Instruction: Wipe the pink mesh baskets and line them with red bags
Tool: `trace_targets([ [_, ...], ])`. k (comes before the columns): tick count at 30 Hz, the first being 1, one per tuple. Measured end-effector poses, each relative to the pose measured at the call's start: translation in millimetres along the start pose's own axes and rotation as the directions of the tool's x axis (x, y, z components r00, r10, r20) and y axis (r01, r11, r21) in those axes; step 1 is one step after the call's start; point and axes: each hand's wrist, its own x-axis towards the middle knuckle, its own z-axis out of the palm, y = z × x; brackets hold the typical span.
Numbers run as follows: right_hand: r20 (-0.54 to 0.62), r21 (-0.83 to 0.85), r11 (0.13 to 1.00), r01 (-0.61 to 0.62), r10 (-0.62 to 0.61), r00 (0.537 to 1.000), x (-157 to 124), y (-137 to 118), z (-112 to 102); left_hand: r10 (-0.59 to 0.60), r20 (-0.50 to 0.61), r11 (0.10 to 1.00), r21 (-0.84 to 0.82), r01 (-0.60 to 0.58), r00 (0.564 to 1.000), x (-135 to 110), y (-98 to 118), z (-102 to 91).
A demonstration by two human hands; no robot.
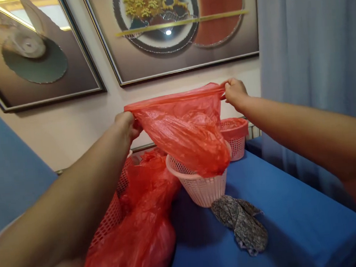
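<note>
A red bag [185, 131] is gripped by the fingers of the left hand [126, 123] and right hand [235, 92], apparently so its rim is stretched taut above a pale basket [206, 189].

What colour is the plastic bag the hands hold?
Red. The thin plastic bag shows in the head view.

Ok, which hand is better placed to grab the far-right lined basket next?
Right, probably: your right hand appears nearer the lined basket; your left hand is across the red bag. Both hold it, though.
</note>
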Motion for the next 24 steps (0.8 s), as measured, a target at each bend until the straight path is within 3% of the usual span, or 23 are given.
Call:
trace_targets([
  [3,-0.03,0.203,0.975,-0.095,0.103,0.994,5.3,-13.4,5.6,0.001,0.093,0.953,-0.303,0.028,0.996,-3.6,11.3,9.3],
  [6,-0.073,0.337,0.941,-0.023,0.051,0.996,-1.1,-26.8,-1.2,0.133,0.11,0.851,-0.523,-0.057,0.985,-18.6,8.9,6.7],
  [8,-0.03,0.378,0.922,-0.09,0.109,0.994,-14.9,-25.9,-9.1,0.214,0.075,0.903,-0.395,-0.168,0.974,-35.1,-7.4,-2.1],
  [10,0.053,0.371,0.901,-0.226,0.223,0.973,-34.3,-16.4,-17.5,0.254,0.159,0.966,-0.09,-0.242,0.954,-54.5,-30.9,-16.1],
  [13,0.116,0.314,0.859,-0.404,0.387,0.915,-63.9,6.6,-31.4,0.278,0.321,0.852,0.354,-0.387,0.905,-81.5,-65.0,-43.4],
  [18,0.232,0.176,0.806,-0.566,0.524,0.819,-97.7,42.2,-57.8,0.331,0.597,0.585,0.477,-0.655,0.731,-103.9,-107.6,-84.0],
  [21,0.276,0.083,0.801,-0.593,0.553,0.786,-118.6,61.5,-65.6,0.284,0.671,0.446,0.54,-0.714,0.685,-112.5,-131.8,-96.9],
  [24,0.307,-0.037,0.808,-0.588,0.569,0.763,-141.1,80.1,-61.1,0.32,0.694,0.365,0.538,-0.76,0.645,-123.3,-147.8,-96.5],
])
